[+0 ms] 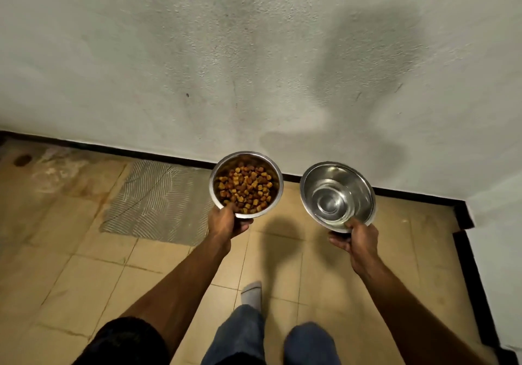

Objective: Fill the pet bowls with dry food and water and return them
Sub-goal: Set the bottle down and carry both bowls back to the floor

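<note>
Head cam: my left hand grips the steel kibble bowl by its near rim, thumb inside the lip, and my right hand pinches the water bowl the same way. Both are held above the tiled floor near the wall. The water one probably feels heavier and sloshy, and steel rims get slippery, so I'd keep it level going down.
</note>
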